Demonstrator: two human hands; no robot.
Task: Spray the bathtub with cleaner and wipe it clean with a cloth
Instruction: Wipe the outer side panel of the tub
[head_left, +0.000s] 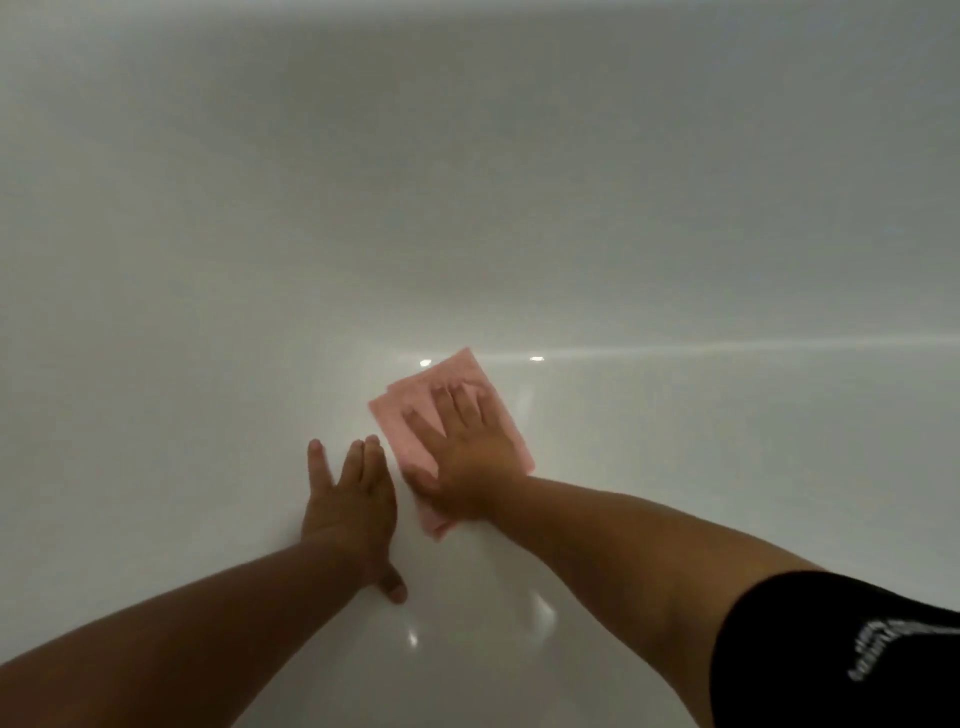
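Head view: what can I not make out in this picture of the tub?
- Cloth: its middle is hidden under the right hand.
- Sleeve: the print is blurred and cut by the right edge.
- Tub: hazy, so wet film or dirt cannot be told; no rim or drain shows.

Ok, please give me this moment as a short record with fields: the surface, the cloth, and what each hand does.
surface: white bathtub, glossy, with small light reflections
tool: pink cloth, lying flat on the tub
right: the right hand presses flat on the cloth, fingers straight
left: the left hand rests flat on the bare tub, just left of the cloth
clothing: black sleeve on the right arm
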